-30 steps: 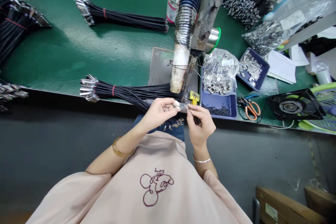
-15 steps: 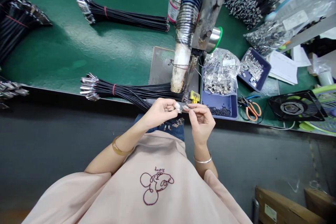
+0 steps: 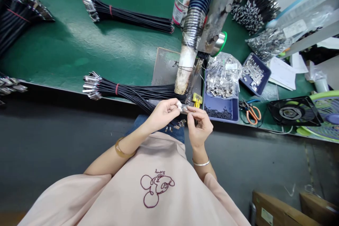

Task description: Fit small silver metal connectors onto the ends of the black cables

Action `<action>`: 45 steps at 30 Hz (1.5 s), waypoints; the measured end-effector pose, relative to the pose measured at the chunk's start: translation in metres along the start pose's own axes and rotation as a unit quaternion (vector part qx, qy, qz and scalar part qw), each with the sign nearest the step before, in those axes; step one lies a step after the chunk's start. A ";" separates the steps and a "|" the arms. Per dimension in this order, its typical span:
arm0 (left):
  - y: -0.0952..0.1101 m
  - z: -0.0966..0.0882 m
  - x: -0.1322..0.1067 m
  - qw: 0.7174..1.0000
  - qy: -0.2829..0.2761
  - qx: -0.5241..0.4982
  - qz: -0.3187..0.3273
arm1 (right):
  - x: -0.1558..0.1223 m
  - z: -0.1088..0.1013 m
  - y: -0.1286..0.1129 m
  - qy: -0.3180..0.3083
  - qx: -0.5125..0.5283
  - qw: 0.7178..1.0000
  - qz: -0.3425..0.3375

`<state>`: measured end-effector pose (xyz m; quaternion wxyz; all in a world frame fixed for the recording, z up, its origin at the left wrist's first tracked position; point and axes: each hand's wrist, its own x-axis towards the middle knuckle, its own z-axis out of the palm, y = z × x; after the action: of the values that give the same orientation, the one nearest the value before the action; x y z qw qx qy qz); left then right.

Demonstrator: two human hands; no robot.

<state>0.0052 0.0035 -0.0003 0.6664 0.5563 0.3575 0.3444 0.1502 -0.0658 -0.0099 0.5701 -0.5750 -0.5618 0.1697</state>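
My left hand [image 3: 164,116], with white covering on its fingertips, is closed in a pinch at the bench's front edge; what lies between the fingertips is too small to make out. Facing it, my right hand [image 3: 200,126] pinches a small silver metal connector [image 3: 185,108], close to the left fingertips. Behind my hands lies a bundle of black cables [image 3: 132,91], tied with a red band, with metal connectors at its left end. Some cables from it pass under my left hand, and several metal ends hang over my lap.
A fume hose [image 3: 185,56] and a metal arm reach down just behind my hands. To the right are a blue tray [image 3: 234,107] with a bag of metal parts, a smaller tray [image 3: 265,79], orange-handled pliers [image 3: 253,114] and a black fan [image 3: 295,111]. Another cable bundle [image 3: 132,15] lies farther back.
My right hand has moved slightly left, bringing the metal connector nearer to my left fingertips. My left hand stays almost in place. The whole view has shifted a little.
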 end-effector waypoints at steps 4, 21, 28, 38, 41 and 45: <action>0.004 0.001 -0.001 1.000 -0.009 0.010 0.005 | 0.001 0.000 0.001 0.014 0.011 1.000 0.006; 0.007 0.009 0.004 0.995 0.101 0.020 0.012 | 0.012 0.004 0.004 -0.009 -0.138 0.980 -0.143; 0.009 0.011 0.004 0.993 0.113 0.019 0.023 | 0.015 0.004 0.003 -0.009 -0.156 0.973 -0.170; 0.009 0.013 0.004 0.994 0.112 0.012 0.013 | 0.017 0.002 0.002 -0.011 -0.180 0.959 -0.220; 0.009 0.012 0.005 0.994 0.111 0.016 0.015 | 0.018 0.003 0.003 -0.003 -0.175 0.959 -0.225; 0.010 0.012 0.006 0.993 0.113 0.010 0.019 | 0.021 0.004 0.001 0.003 -0.171 0.959 -0.225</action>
<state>0.0181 0.0040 0.0108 0.6096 0.5272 0.4234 0.4137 0.1541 -0.0463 -0.0026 0.4882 -0.5233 -0.6955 -0.0632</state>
